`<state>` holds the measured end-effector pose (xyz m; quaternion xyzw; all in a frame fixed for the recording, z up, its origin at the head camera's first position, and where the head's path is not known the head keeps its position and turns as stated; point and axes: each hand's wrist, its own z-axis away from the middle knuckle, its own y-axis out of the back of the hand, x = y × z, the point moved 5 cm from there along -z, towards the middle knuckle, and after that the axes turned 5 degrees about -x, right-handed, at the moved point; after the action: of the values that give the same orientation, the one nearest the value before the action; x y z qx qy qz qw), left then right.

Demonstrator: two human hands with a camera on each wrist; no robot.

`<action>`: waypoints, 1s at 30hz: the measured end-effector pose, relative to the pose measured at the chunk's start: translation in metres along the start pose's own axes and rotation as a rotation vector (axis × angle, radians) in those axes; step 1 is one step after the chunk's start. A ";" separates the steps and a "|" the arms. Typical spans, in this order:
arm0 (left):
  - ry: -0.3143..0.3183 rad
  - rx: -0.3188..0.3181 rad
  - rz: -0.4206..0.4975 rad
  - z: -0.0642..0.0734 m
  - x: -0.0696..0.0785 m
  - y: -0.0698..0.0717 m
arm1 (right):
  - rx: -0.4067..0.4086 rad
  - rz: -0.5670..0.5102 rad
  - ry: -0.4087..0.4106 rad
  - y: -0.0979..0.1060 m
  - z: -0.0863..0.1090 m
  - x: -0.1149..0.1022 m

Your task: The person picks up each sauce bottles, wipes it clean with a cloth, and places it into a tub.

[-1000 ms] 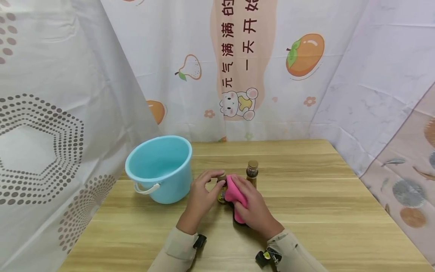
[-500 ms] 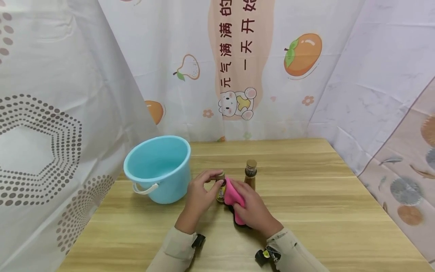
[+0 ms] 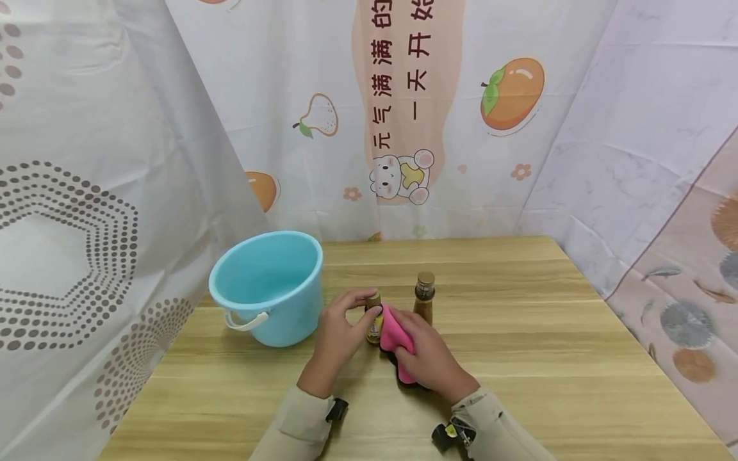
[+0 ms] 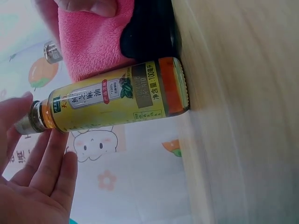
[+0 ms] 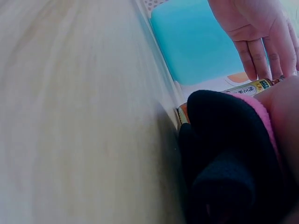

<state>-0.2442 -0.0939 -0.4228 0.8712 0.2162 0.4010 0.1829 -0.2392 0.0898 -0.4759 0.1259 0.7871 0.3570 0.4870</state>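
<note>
A small sesame oil bottle with a yellow label (image 4: pixel 107 100) stands upright on the table. The thumb and fingers of my left hand (image 3: pixel 341 330) pinch it at the cap and neck. In my right hand (image 3: pixel 431 355) is a cloth, pink and fluffy on one face (image 3: pixel 394 334) and black on the other (image 5: pixel 229 126). Its pink face lies against the bottle's side in the left wrist view. Just behind the right hand is a second, brown bottle (image 3: pixel 424 304) with a gold cap, its lower part hidden by that hand.
A light blue bucket (image 3: pixel 319 282) with a white handle (image 3: pixel 246 321) stands left of the hands on the wood-grain table (image 3: pixel 536 333). Printed curtains (image 3: pixel 323 160) hang behind the table and at both sides.
The right hand and cloth have slid slightly down the bottle, and more of the cloth's black face shows below. The left hand keeps its pinch on the bottle; the view shifts a little.
</note>
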 end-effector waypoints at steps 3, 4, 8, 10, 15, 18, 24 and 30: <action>0.013 0.005 -0.005 0.000 -0.001 0.000 | 0.017 0.001 0.015 0.001 0.000 -0.001; 0.020 0.002 -0.005 0.000 -0.001 0.000 | 0.022 0.003 0.020 0.001 0.000 -0.001; 0.028 -0.011 0.000 0.001 -0.003 -0.001 | 0.048 -0.007 0.055 0.002 0.000 -0.003; 0.025 -0.015 0.003 0.000 -0.003 -0.001 | 0.071 -0.007 0.085 0.003 0.000 -0.005; 0.007 -0.032 0.031 -0.001 -0.003 -0.001 | 0.127 0.001 0.141 0.007 0.001 -0.009; -0.010 -0.038 0.060 0.000 -0.002 -0.001 | 0.144 -0.001 0.167 0.008 0.001 -0.011; -0.005 -0.065 0.109 0.000 -0.002 -0.002 | 0.169 -0.006 0.205 0.010 0.001 -0.011; 0.000 -0.072 0.122 -0.001 -0.002 -0.002 | 0.159 0.005 0.194 0.009 0.000 -0.009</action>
<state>-0.2467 -0.0925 -0.4241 0.8756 0.1480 0.4191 0.1891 -0.2357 0.0914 -0.4635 0.1310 0.8561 0.3050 0.3960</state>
